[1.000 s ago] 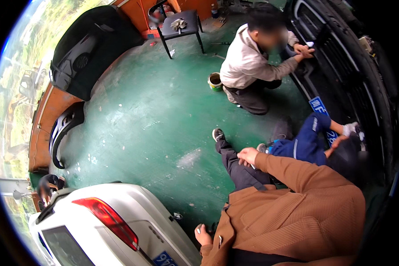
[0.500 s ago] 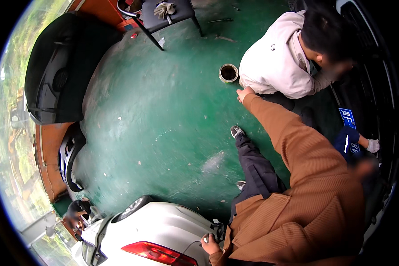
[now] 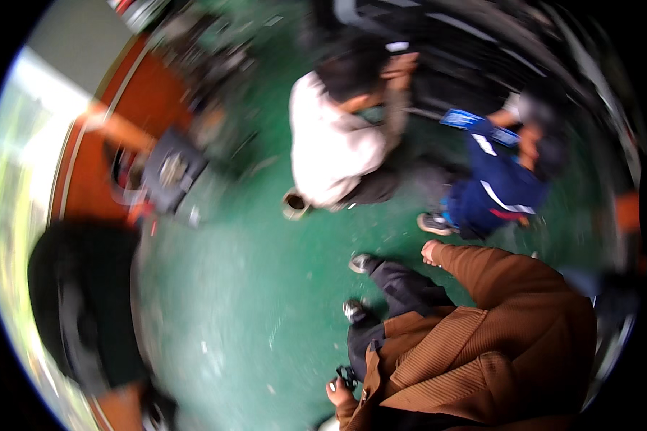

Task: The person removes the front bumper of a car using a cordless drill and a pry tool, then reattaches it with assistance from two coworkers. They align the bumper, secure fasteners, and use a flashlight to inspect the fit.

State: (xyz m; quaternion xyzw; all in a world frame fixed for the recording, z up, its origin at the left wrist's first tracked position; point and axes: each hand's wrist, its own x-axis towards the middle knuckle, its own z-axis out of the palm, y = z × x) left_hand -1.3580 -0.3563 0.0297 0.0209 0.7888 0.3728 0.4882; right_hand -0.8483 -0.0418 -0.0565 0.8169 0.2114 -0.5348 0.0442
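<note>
Blurred pale writing on blue plate [image 3: 461,118], well apart from both hands [image 3: 430,252] [image 3: 339,392]

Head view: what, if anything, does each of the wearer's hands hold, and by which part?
The left hand seems to hold a small white thing, gripped part unclear; the right hand: cannot be told.

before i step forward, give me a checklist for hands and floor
1. Right hand apart from the co-worker in blue: ok, no contact shows.
2. Left hand contents identified: cannot tell, the small pale item there is blurred.
3. Bucket away from own shoes: ok, it sits beside the co-worker in the pale top.
4. Floor free of specks: not ok, pale bits show.
</note>
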